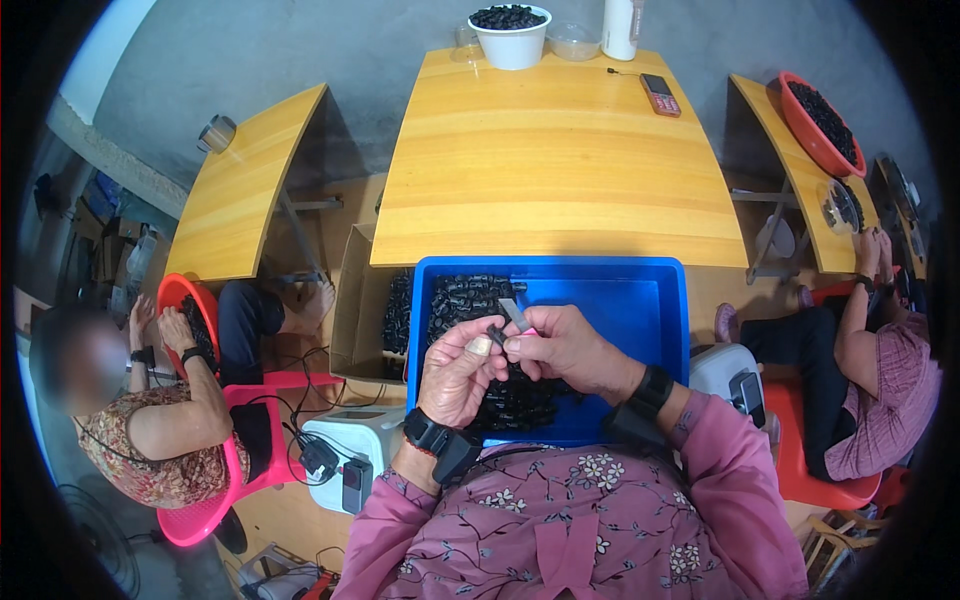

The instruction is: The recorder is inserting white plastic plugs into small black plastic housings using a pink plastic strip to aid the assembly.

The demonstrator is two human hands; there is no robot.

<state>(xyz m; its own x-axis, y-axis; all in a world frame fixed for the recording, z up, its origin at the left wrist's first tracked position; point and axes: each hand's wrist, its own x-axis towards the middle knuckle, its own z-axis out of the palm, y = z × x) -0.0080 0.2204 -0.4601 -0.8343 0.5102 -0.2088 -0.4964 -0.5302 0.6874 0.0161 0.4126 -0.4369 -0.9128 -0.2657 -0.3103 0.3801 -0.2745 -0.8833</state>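
Observation:
My left hand pinches a small black plastic piece between thumb and fingers. In my right hand is a small knife with a flat grey blade and a bit of pink handle showing. Its blade points up and away from me, and the thumb of that hand lies close against the black piece. Both hands meet above a blue tray. Rows of black pieces fill the tray's left part, and a further pile lies below my hands, partly hidden by them.
A wooden table stands beyond the tray, bearing a white bucket of black pieces and a phone. A cardboard box sits left of the tray. Seated people work on both sides, beside red basins. Cables trail at left.

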